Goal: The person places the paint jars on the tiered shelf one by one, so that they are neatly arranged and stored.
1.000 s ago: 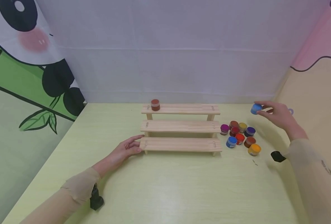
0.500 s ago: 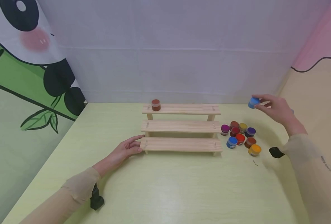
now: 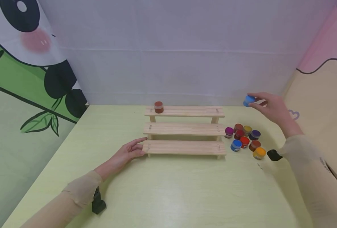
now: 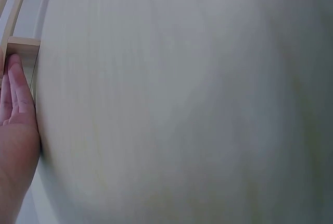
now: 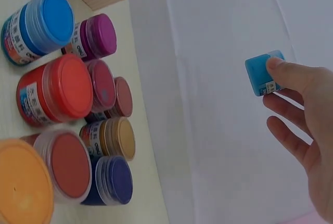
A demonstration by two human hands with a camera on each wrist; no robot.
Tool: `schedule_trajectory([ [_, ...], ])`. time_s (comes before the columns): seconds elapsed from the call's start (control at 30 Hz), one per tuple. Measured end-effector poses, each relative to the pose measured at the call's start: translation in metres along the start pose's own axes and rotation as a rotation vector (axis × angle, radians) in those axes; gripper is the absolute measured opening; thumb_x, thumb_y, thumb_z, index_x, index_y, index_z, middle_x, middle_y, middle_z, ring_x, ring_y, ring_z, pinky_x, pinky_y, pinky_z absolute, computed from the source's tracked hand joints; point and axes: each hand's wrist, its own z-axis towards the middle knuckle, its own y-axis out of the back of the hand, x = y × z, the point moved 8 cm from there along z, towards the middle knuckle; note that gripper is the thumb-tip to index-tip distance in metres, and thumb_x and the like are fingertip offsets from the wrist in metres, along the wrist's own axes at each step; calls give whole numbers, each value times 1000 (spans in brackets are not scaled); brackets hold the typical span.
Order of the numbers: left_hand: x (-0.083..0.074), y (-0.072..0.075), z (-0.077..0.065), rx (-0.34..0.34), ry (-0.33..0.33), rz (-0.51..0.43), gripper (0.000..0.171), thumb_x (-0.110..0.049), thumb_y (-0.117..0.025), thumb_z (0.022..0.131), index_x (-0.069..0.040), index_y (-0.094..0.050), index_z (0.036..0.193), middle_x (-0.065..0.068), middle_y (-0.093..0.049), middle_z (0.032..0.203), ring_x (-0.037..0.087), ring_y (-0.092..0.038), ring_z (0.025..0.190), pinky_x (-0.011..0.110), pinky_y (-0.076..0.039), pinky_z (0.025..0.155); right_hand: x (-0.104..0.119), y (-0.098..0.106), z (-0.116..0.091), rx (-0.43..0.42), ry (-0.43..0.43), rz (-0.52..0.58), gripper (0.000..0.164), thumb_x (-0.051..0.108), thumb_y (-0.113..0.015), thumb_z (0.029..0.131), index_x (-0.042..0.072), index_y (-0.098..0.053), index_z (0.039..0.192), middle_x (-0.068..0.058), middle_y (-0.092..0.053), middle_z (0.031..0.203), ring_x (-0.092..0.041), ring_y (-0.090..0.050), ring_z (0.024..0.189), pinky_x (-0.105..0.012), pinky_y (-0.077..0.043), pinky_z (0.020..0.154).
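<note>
My right hand (image 3: 271, 106) pinches a light blue paint jar (image 3: 249, 101) between thumb and fingers, raised above the back right of the table; the right wrist view shows the jar (image 5: 264, 73) tilted, its label partly covered. My left hand (image 3: 128, 151) lies at the left end of a three-step wooden rack (image 3: 184, 147), fingers extended and touching the lowest step. In the left wrist view the fingertips (image 4: 14, 60) reach the rack's end (image 4: 25, 41). A brown paint jar (image 3: 158, 107) stands at the left of the top step.
Right of the rack, several paint jars stand close together, among them a purple jar (image 3: 229, 132), a blue jar (image 3: 236, 145), a red jar (image 3: 244, 142) and an orange jar (image 3: 259, 153). A pale cloth wall (image 3: 182, 72) rises behind the table.
My right hand has carried the light blue jar up and to the left, toward the rack. The left hand and the rack have stayed in place.
</note>
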Motion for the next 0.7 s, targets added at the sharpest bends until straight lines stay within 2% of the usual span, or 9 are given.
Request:
schedule_trajectory([
  [0.07,0,0,0,0,0,-2,66,-16,-64,97,-12,-32,154,-9,-68,114,3,-65,106,19,-50,93,7,-1,3,-16,5,-13,43,16,-70,92,9,-62,133,-19,-69,120,15,-50,89,5,-35,74],
  [0.17,0,0,0,8,-9,2,66,-15,-63,97,-11,-31,155,-8,-67,115,3,-64,106,19,-50,93,18,-3,6,-33,7,-33,42,18,-70,92,10,-63,133,-18,-70,120,-5,-59,91,4,-35,73],
  [0.27,0,0,1,9,-10,-3,66,-15,-63,97,-11,-31,155,-8,-67,115,3,-64,106,19,-50,93,28,-7,10,-53,18,-26,42,16,-71,91,10,-64,132,-18,-71,119,-21,-62,93,3,-35,73],
  [0.43,0,0,1,11,-10,1,66,-15,-63,97,-11,-31,155,-7,-67,116,4,-64,106,19,-50,93,45,-14,17,-73,65,17,43,10,-74,88,8,-65,130,-18,-71,119,-28,-65,94,1,-39,72],
  [0.7,0,0,0,-4,11,6,66,-16,-64,97,-14,-32,154,-9,-68,114,3,-64,106,19,-50,93,68,-29,28,-79,130,52,42,11,-75,87,10,-67,128,-15,-73,116,-26,-66,91,-1,-42,71],
])
